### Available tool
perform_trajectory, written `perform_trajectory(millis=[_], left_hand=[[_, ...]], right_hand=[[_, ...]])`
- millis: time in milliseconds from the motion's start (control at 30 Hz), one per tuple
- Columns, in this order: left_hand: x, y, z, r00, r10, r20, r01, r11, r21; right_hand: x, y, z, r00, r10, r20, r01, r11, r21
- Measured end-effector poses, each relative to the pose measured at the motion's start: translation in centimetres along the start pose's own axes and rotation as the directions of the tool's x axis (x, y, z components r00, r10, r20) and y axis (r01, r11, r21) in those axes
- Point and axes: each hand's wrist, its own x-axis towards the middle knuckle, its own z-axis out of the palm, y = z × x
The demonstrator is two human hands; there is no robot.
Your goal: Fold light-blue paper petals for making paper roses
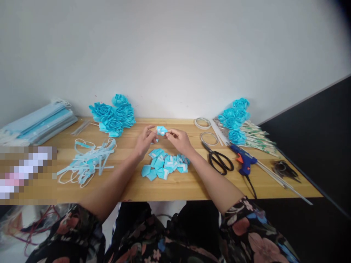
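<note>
In front of me a small folded blue fabric petal (161, 130) with a white strip on it is held above the table. My right hand (178, 139) pinches its right tip between thumb and fingers. At its left edge, the bent fingers of my left hand (146, 138) close on the petal. A bit of blue shows just under the left fingers; whether it is held or lying there I cannot make out. Below both hands lies a loose pile of similar folded petals (168, 164), several with white strips.
Blue fabric flowers (113, 115) stand back left; more flowers (236, 117) lie right on wrapped sticks (260, 138). Cut strips and ear loops (90, 160) lie left, near stacked masks (41, 124). Right are tape rolls (208, 138), scissors (219, 160) and a blue glue gun (244, 159).
</note>
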Motion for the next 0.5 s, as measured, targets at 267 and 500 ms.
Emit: perform_trajectory(millis=[267, 500], left_hand=[[-0.38, 0.8, -0.06, 0.996, 0.0, 0.09, 0.0, 1.0, -0.009], [-0.43, 0.8, 0.25, 0.995, -0.01, 0.099, 0.012, 1.0, -0.021]], right_hand=[[0.02, -0.09, -0.07, 0.995, 0.018, 0.094, -0.035, 0.983, 0.182], [-0.15, 0.02, 0.15, 0.997, 0.042, 0.059, -0.046, 0.996, 0.077]])
